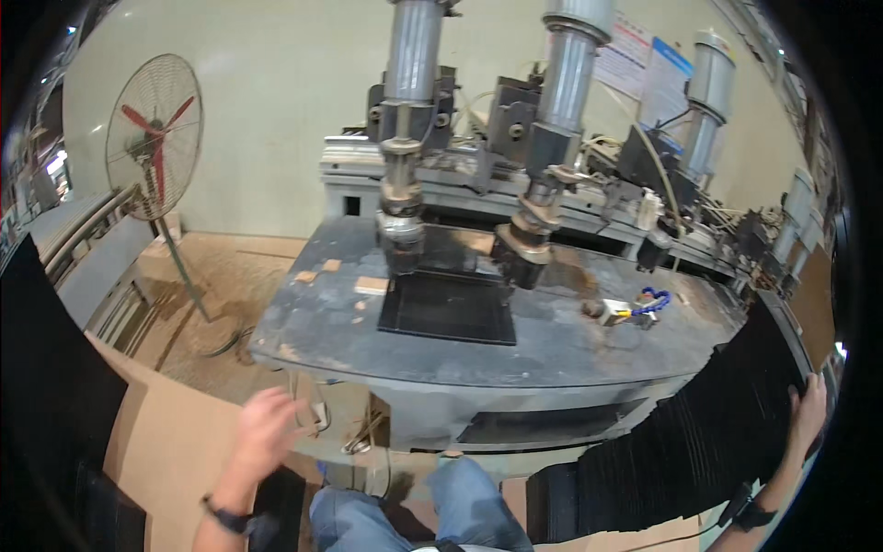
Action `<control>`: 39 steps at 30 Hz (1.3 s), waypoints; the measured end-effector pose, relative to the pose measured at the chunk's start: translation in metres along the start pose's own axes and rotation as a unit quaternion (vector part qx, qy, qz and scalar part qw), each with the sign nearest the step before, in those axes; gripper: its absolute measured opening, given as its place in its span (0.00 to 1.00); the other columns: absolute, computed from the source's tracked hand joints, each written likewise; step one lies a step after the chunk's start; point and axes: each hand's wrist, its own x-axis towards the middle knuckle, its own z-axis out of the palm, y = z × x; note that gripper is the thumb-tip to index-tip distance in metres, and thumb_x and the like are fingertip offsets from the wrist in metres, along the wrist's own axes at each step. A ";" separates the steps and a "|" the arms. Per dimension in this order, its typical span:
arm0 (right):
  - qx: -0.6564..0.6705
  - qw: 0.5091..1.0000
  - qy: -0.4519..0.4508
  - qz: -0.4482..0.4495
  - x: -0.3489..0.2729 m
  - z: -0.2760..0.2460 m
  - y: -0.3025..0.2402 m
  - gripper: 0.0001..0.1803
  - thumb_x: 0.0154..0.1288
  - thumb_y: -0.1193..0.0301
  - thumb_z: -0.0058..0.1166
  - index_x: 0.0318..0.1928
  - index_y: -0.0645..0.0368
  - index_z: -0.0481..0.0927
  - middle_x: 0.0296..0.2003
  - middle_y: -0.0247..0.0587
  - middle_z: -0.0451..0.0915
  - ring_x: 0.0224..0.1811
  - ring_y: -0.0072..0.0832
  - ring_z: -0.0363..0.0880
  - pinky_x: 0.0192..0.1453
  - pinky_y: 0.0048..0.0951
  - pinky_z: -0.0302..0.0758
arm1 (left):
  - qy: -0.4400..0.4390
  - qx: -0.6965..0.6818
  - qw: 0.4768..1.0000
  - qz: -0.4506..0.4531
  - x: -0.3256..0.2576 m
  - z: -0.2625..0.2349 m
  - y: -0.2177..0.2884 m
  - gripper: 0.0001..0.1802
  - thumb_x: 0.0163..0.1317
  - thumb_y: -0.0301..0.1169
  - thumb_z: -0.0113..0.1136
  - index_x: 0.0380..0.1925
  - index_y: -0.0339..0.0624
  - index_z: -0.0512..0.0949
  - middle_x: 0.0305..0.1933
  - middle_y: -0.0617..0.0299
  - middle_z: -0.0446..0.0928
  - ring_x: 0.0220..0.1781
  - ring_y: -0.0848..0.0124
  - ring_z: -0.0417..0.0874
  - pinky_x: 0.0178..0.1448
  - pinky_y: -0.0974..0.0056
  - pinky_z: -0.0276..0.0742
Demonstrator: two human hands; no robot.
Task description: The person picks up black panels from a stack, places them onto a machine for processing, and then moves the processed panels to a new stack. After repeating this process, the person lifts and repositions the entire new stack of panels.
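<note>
My left hand (265,428) hangs in the air left of the machine table, with nothing in it. Its fingers are slightly spread and a little blurred. Far to the right, my right hand (809,405) holds the upper end of a black panel (786,336) at the far end of a long leaning stack of black panels (662,451). Part of its grip is hidden by the panel. One flat black rectangular panel (451,308) lies on the grey machine table (570,354), under two upright cylinder heads, apart from both hands.
Two metal cylinder heads (402,202) (538,221) stand over the table, with more to the right. A small block with a blue coiled hose (653,301) sits there. Wood scraps (371,286) lie at left. A standing fan (154,138) and cardboard (175,432) are on the left.
</note>
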 end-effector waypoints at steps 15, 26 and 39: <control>0.538 0.709 0.049 -0.453 -0.081 -0.006 -0.327 0.17 0.46 0.80 0.53 0.40 0.55 0.80 0.35 0.43 0.82 0.39 0.40 0.81 0.44 0.37 0.79 | -0.088 0.017 0.989 0.118 0.102 0.182 0.088 0.33 0.52 0.49 0.64 0.53 0.41 0.73 0.45 0.54 0.71 0.54 0.55 0.70 0.63 0.51 0.65; 0.568 0.646 -0.094 -0.501 -0.142 0.069 -0.542 0.28 0.53 0.62 0.62 0.54 0.61 0.75 0.56 0.47 0.75 0.61 0.44 0.69 0.65 0.40 0.66 | -0.079 0.290 0.953 0.027 -0.132 -0.095 0.072 0.18 0.51 0.30 0.58 0.44 0.51 0.80 0.42 0.68 0.77 0.41 0.71 0.77 0.43 0.67 0.74; 0.506 0.692 -0.105 -0.505 -0.130 0.049 -0.552 0.30 0.58 0.75 0.57 0.63 0.60 0.67 0.63 0.52 0.67 0.69 0.47 0.59 0.71 0.43 0.55 | -0.065 0.576 0.682 -0.447 -0.371 -0.265 0.011 0.30 0.48 0.35 0.66 0.55 0.50 0.74 0.47 0.64 0.76 0.49 0.64 0.73 0.50 0.60 0.71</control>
